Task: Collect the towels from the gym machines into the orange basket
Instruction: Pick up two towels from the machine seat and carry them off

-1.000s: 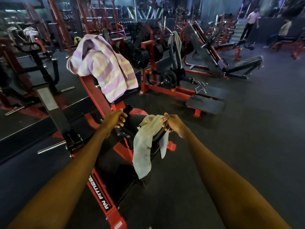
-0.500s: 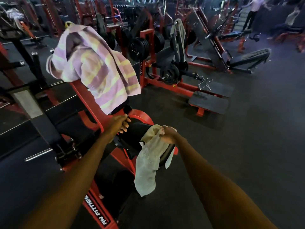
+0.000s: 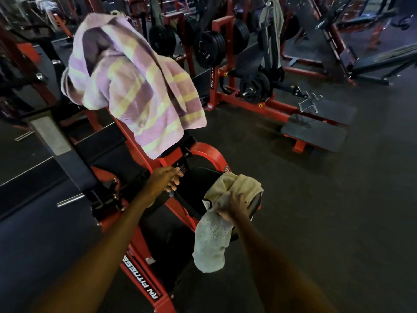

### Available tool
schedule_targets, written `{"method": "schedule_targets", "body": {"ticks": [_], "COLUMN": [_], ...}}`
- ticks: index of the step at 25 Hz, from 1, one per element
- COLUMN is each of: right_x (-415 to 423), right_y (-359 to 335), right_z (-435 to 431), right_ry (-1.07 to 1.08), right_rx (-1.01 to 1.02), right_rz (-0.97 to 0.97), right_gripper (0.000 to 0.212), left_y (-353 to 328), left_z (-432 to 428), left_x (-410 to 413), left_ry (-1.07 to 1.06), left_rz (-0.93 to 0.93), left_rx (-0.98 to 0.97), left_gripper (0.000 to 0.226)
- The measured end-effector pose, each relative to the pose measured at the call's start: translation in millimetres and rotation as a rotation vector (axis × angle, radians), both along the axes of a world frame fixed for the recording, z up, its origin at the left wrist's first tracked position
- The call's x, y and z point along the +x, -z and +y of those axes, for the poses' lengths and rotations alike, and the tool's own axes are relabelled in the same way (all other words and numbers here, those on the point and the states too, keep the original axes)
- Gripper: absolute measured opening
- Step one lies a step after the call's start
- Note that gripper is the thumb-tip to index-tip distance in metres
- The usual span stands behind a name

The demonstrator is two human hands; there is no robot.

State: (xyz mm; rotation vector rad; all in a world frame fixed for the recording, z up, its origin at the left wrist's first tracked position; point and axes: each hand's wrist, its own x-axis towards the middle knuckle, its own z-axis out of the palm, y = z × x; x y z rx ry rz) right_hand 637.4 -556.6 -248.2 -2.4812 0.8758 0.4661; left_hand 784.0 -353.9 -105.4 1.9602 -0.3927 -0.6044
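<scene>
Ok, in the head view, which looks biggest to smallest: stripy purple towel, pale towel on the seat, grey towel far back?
Largest: stripy purple towel.
Then: pale towel.
Smallest-looking: grey towel, but it hangs farther away, so its real size is unsure.

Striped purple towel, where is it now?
Upper left in the head view, the striped towel drapes over the top of the red machine, above the left hand and up-left of the beige towel.

A large towel [image 3: 140, 86] drapes over the top of the machine [image 3: 144, 274] in the upper left of the frame. Below it, at lower centre, a small towel [image 3: 212, 240] hangs over the seat [image 3: 196, 184] edge, with the right hand [image 3: 234, 211] on top of it and the left hand [image 3: 167, 180] just to its left. A third towel [image 3: 273, 19] hangs on the plate-loaded machine [image 3: 277, 107] behind, at the top right of centre.
</scene>
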Motion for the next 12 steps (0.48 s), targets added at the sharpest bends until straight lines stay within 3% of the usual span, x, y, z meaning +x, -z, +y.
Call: {"method": "schedule_targets", "body": {"ticks": [2,6,10,12], "right_x": [8,15,8,1], "right_y": [-7,-44,-91,-103], "right_z": [1,-4,-41,-61], "right_ry": [0.046,0.672,0.946,0.954], "right_rx": [0.043,0.485,0.738,0.805], "right_rz": [-0.156,-0.463,-0.643,-0.741], "right_gripper": [0.076,0.089,0.061,0.056], "left_y": [-11,-60,-131,-162], "left_z": [-1,-17,-34,-41], "left_x": [-3,-17,-7,13], "left_ry": [0.016,0.041,-0.231,-0.392], "left_rz": [-0.030,-0.187,-0.825,-1.041], "left_rx": [0.003,-0.038,-0.102,-0.002], "left_gripper": [0.030,0.025,0.017,0.055]}}
